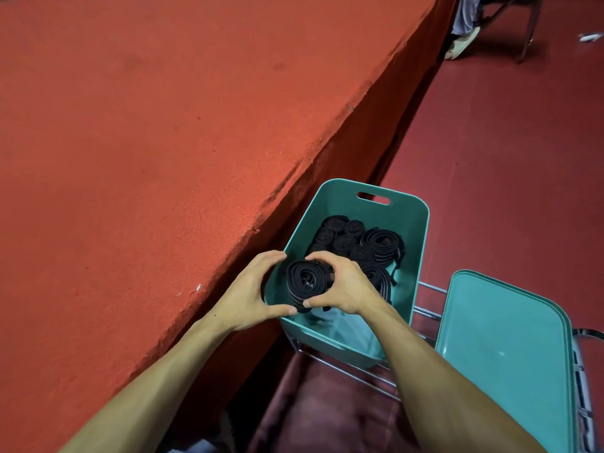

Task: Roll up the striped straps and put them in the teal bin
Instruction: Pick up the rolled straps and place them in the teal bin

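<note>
Cupping a rolled striped strap between them, both hands hold it at the near left corner of the teal bin. The left hand curls round the roll's left side, with its fingertips at the bin's left rim and its thumb pressed under the roll. The right hand curls over the top and right side, and its thumb meets the roll just beside the left thumb. The roll's spiral end faces up, and pale stripes show on its lower edge. Whether it rests on the bin's floor cannot be told.

Farther back in the bin lie other rolled straps, packed close together, a few with loose ends trailing toward the right wall. The bin sits on a wire rack, and a teal lid lies flat just to its right. A table covered in orange-red cloth runs along the left, close to the bin. The floor is dark red, and a pale shoe shows far off at the top.
</note>
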{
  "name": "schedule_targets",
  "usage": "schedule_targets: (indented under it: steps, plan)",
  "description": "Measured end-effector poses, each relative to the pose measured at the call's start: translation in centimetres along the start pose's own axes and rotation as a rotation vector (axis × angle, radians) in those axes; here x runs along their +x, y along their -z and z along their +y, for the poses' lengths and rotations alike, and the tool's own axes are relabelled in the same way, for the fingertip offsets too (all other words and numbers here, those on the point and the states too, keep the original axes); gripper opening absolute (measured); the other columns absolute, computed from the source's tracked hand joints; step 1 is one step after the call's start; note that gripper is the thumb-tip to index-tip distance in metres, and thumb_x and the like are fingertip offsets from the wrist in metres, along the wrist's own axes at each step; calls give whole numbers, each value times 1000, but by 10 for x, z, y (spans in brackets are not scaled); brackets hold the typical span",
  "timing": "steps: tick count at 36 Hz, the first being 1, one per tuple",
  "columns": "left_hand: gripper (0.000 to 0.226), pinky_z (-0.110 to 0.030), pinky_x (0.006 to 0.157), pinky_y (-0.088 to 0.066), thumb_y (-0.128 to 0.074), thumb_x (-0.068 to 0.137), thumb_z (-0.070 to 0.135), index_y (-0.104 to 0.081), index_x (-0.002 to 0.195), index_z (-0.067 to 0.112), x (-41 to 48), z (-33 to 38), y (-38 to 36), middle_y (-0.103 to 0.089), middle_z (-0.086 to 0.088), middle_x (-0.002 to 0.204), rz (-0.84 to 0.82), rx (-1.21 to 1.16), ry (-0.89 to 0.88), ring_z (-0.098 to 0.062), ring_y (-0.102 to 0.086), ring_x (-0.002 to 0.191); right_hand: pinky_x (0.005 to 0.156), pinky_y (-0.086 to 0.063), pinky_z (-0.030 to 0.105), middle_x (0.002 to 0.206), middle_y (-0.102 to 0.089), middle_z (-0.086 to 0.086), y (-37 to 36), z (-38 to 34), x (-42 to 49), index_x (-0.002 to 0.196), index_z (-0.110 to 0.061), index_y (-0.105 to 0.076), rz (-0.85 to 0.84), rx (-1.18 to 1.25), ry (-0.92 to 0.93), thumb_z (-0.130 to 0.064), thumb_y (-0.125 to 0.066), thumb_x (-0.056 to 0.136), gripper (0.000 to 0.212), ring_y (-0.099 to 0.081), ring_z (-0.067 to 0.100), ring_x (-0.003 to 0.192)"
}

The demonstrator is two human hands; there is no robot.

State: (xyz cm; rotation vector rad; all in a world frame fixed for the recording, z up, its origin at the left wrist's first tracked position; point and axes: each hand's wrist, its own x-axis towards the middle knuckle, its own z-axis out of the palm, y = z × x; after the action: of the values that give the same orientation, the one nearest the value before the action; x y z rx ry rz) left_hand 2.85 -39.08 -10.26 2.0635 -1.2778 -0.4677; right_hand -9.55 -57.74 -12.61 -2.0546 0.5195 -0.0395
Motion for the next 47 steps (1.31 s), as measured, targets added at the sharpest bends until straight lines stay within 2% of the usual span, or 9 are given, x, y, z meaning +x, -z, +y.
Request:
schedule_targets:
  steps: [4,12,19,22,26,32,36,42,47]
  plan:
    - [112,-10,113,-22,-69,58,82,-42,145,16,-1,-1,-1,-39,5,146,-15,-12,12,-2,-36,137,88,-51,36,122,-58,-1,-7,5,7,118,-47,-52,-11,-45,-69,-39,-93,48,82,-53,18,113]
    - [111,-22,118,-24,-74,60,75,-40,148,15,-5,-8,-2,-35,4,152,-8,-28,7,-1,-30,142,87,-54,41,121,-58,2,-25,17,17,116,-43,-52,-24,-75,-146,-38,-95,46,83,-54,21,112]
    - [108,-15,116,-23,-73,60,77,-45,145,18,-5,-11,-3,-39,6,151,31,-62,-7,3,-33,140,95,-49,38,119,-59,-1,-33,27,26,120,-37,-54,-36,-99,-159,-35,-96,49,82,-51,18,114]
    - [106,-13,115,-23,-78,58,70,-46,144,17,-6,-13,-3,-40,6,151,43,-84,-11,5,-33,140,94,-48,31,115,-63,-5,-35,31,28,122,-31,-56,-6,-96,-155,-29,-96,53,79,-55,14,109]
    - [103,-11,113,-23,-83,57,58,-48,143,14,-4,-14,-4,-42,4,149,54,-99,-24,8,-33,138,97,-48,35,118,-64,-9,-41,35,30,122,-35,-57,40,-127,-150,-34,-96,50,82,-59,16,112]
    - [102,-12,114,-23,-85,56,55,-48,144,17,-6,-14,-5,-42,5,150,53,-119,-20,5,-35,139,102,-43,33,133,-48,-11,-46,37,28,132,-26,-53,25,-195,-108,-32,-94,58,85,-53,18,121]
    - [101,-13,114,-24,-85,56,56,-48,143,19,-7,-13,-5,-41,7,150,53,-130,-15,4,-35,139,97,-46,39,137,-35,-13,-49,37,28,136,-27,-47,10,-257,-92,-38,-91,63,86,-56,22,114]
    - [100,-10,113,-23,-84,57,54,-48,142,19,-8,-10,-4,-40,10,150,52,-155,-15,7,-34,138,91,-48,38,147,-11,-11,-50,41,27,131,-32,-48,40,-285,-99,-41,-89,64,79,-63,26,86]
    - [99,-10,113,-23,-84,56,55,-49,142,17,-9,-10,-3,-39,15,149,41,-152,-8,7,-34,138,92,-43,36,145,-10,-9,-51,39,28,128,-32,-48,63,-273,-128,-41,-88,65,75,-63,27,84]
